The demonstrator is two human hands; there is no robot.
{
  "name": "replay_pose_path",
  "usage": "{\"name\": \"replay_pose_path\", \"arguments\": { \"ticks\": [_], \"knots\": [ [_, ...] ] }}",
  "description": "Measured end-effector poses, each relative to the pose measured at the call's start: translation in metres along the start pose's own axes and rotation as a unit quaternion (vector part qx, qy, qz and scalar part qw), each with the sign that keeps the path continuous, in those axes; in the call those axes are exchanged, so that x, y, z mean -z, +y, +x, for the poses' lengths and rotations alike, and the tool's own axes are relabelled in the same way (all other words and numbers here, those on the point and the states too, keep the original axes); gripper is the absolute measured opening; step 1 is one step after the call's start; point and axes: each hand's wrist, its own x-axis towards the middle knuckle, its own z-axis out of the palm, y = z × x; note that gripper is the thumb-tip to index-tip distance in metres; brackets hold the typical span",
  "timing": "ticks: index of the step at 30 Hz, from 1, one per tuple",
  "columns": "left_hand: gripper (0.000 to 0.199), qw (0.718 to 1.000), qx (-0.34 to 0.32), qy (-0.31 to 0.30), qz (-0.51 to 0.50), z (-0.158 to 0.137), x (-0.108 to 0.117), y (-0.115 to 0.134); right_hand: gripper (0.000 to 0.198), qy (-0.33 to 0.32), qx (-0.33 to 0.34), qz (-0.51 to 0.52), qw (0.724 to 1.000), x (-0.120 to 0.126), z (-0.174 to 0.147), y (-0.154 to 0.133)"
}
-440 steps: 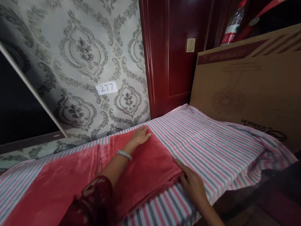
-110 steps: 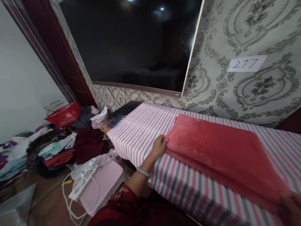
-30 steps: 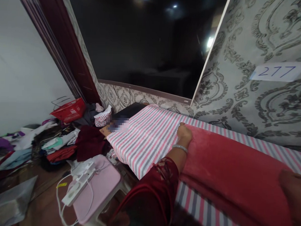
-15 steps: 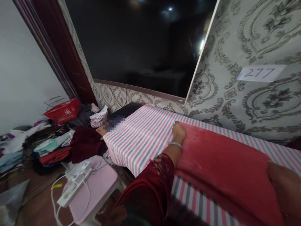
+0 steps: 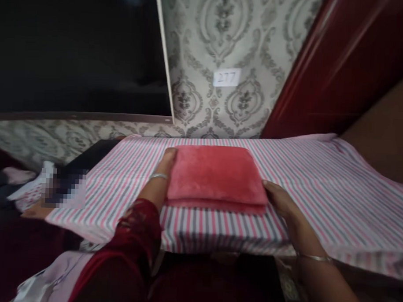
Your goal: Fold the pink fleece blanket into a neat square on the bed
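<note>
A folded red plush cloth [image 5: 217,173] lies as a thick, roughly rectangular pad, its layers showing along the front edge. It rests on a pink, grey and white striped cover [image 5: 319,190] spread over a long surface. At the pad's left edge is my left hand [image 5: 169,158], its fingers closed on the side and partly hidden by the plush. My right hand [image 5: 276,195] grips the opposite edge, thumb by the corner, other fingers mostly out of sight. Both wrists wear bangles.
Behind the surface stand a patterned wall [image 5: 203,102] with a "277" paper [image 5: 227,77], and a large dark screen [image 5: 79,54]. A dark red panel [image 5: 330,67] rises at right. A pale pink stool [image 5: 67,269] with white cords is low left, near piled clothes [image 5: 16,241].
The red cloth has gone from a long strip to a shorter, thicker folded pad. My hands are closer together at its two sides. The view has turned right.
</note>
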Motion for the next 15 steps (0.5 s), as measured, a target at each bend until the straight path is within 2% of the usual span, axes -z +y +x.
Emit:
{"name": "replay_pose_path", "arguments": {
  "ticks": [3,9,13,15],
  "knots": [
    [0.035,0.999,0.014,-0.037,0.011,-0.009,0.021,-0.001,0.047,-0.001,0.042,-0.021,0.999,0.005,-0.013,0.004],
    [0.067,0.996,0.002,-0.093,-0.007,-0.051,0.072,-0.028,0.046,-0.029,0.073,-0.005,0.997,-0.005,-0.027,0.004],
    [0.086,0.986,-0.053,-0.161,-0.007,-0.078,0.077,-0.050,0.037,-0.020,0.087,-0.036,0.995,-0.010,-0.025,0.003],
    [0.088,0.981,-0.117,-0.151,0.018,-0.086,0.074,-0.062,0.035,0.004,0.096,-0.037,0.995,-0.009,-0.022,0.005]
  ]
}}
